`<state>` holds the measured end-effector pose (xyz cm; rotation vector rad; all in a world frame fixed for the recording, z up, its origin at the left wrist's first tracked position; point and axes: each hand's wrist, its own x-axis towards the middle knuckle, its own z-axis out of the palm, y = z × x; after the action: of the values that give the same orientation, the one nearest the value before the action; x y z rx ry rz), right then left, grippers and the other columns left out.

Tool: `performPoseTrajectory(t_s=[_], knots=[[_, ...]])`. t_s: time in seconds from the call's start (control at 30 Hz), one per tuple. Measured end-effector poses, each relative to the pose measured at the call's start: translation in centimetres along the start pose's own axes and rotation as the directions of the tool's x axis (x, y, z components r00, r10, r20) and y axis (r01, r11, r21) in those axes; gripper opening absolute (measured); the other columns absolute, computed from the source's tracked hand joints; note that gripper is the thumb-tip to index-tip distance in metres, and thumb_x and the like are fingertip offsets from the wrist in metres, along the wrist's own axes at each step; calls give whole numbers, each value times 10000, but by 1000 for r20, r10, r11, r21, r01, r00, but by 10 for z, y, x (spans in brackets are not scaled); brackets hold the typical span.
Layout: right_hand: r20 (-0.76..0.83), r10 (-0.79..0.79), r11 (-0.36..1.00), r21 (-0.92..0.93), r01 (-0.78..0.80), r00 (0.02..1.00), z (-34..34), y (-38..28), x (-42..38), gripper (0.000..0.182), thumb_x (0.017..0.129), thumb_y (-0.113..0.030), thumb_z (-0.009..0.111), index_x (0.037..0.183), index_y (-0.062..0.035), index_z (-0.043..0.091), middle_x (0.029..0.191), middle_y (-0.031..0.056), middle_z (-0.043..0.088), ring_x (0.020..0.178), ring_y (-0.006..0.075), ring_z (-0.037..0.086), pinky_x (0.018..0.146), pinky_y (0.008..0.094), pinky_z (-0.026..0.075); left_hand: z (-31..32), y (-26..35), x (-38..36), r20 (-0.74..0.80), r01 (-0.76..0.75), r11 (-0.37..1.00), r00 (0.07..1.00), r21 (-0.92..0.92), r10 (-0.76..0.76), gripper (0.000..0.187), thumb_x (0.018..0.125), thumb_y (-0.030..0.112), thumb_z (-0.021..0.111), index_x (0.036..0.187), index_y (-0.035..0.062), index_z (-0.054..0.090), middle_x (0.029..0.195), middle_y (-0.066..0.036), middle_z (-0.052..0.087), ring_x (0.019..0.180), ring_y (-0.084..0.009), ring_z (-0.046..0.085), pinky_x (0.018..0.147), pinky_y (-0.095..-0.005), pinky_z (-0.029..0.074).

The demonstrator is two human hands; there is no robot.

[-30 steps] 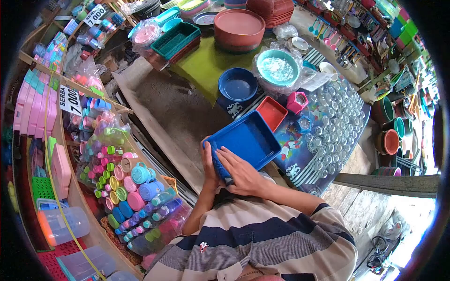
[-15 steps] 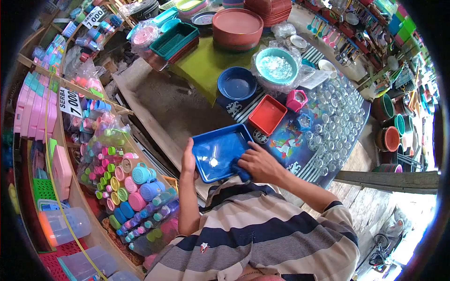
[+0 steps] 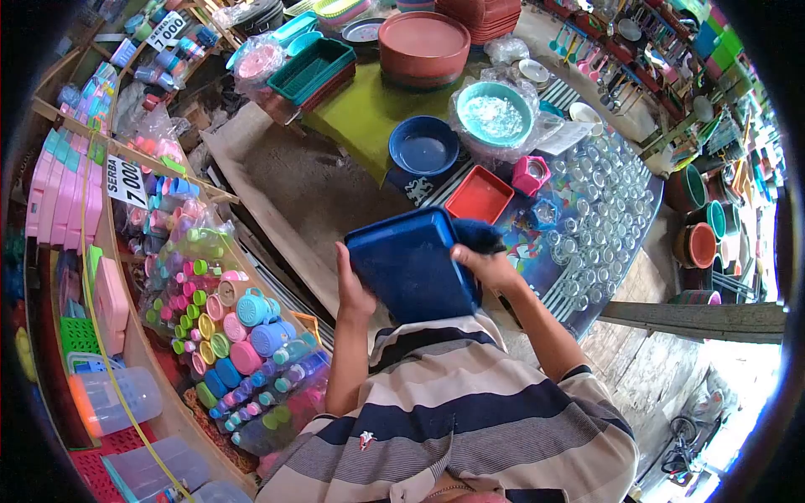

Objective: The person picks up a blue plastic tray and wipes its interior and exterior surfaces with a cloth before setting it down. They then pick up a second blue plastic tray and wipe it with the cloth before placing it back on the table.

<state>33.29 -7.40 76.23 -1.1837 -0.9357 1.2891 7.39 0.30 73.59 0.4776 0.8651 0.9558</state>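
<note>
Two white signs (image 3: 126,181) on the left shelves read "SERBA 7000", one beside the pink boxes and one (image 3: 170,28) higher up. Both hands grip a blue tray (image 3: 411,264) tilted up before the chest: left hand (image 3: 350,289) clamped on its left edge, right hand (image 3: 489,267) pressing a dark blue cloth (image 3: 476,235) to its right edge. Beyond lies a patterned tablecloth (image 3: 537,260) crowded with small glasses (image 3: 599,201), a red tray (image 3: 479,194) and a blue bowl (image 3: 423,144).
</note>
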Motion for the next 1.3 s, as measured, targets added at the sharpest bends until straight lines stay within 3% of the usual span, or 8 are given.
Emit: performPoseTrajectory(t_s=[0.23, 0.33, 0.63, 0.83, 0.9, 1.07, 1.17, 1.3], knots=[[-414, -49, 999, -26, 42, 909, 1, 10, 17, 507, 1010, -239, 781, 1430, 2, 633, 1350, 100, 724, 1254, 181, 645, 1085, 360, 504, 13, -9, -4, 88, -169, 979, 983, 110, 160, 699, 1104, 624, 470, 1455, 27, 562, 1394, -133, 645, 1273, -231, 623, 1117, -406, 486], [-115, -561, 641, -687, 342, 820, 23, 4, 18, 634, 1021, -162, 700, 1583, 1, 457, 1599, 223, 509, 1523, 373, 451, 1287, 475, 303, 14, -28, -4, 237, -286, 919, 945, 272, 224, 596, 1150, 523, 435, 1421, 14, 588, 1335, -106, 667, 1247, -189, 621, 1090, -345, 492], [489, -711, 61, -673, 737, 505, 54, 12, 5, 580, 974, -370, 632, 1491, -109, 614, 1539, 131, 590, 1509, 361, 482, 1268, 608, 308, -17, -58, -1, 356, -558, 747, 823, 360, 443, 500, 1133, 410, 538, 1448, 22, 553, 1386, -138, 620, 1285, -243, 605, 1084, -409, 504], [-26, -751, 512, -654, 558, 659, 28, -11, 36, 556, 980, -329, 695, 1424, -4, 614, 1485, 260, 581, 1424, 483, 518, 1199, 598, 392, 6, -36, -22, 126, -320, 947, 941, 21, 315, 539, 1169, 444, 437, 1458, 0, 540, 1448, -167, 566, 1328, -240, 566, 1161, -417, 444], [164, -766, 279, -786, 551, 622, 39, -16, 32, 569, 982, -301, 685, 1463, -12, 591, 1537, 222, 557, 1497, 483, 440, 1251, 598, 323, 16, -38, -19, 177, -309, 949, 939, 68, 294, 561, 1167, 461, 431, 1478, 2, 520, 1451, -167, 564, 1335, -239, 561, 1166, -410, 439], [208, -709, 443, -611, 655, 674, 83, 10, 14, 643, 975, -282, 698, 1538, -17, 536, 1624, 216, 480, 1558, 484, 356, 1288, 587, 266, 10, -43, -2, 162, -337, 909, 939, 246, 305, 674, 1155, 550, 382, 1528, -4, 472, 1497, -164, 554, 1388, -245, 545, 1174, -389, 435], [384, -624, 385, -607, 695, 681, 79, 37, -8, 734, 926, -276, 778, 1585, -88, 515, 1681, 217, 407, 1579, 468, 326, 1286, 567, 298, 23, -6, -14, 228, -36, 998, 973, -53, 47, 736, 1130, 631, 357, 1567, 42, 419, 1502, -163, 554, 1357, -263, 582, 1150, -419, 472], [377, -548, 417, -650, 635, 747, 81, 51, -24, 779, 903, -319, 776, 1603, -113, 504, 1726, 228, 320, 1589, 472, 303, 1288, 569, 289, 25, -19, -2, 183, -224, 972, 960, 65, 210, 769, 1127, 662, 295, 1539, 40, 482, 1446, -141, 625, 1272, -263, 653, 1099, -425, 523]])
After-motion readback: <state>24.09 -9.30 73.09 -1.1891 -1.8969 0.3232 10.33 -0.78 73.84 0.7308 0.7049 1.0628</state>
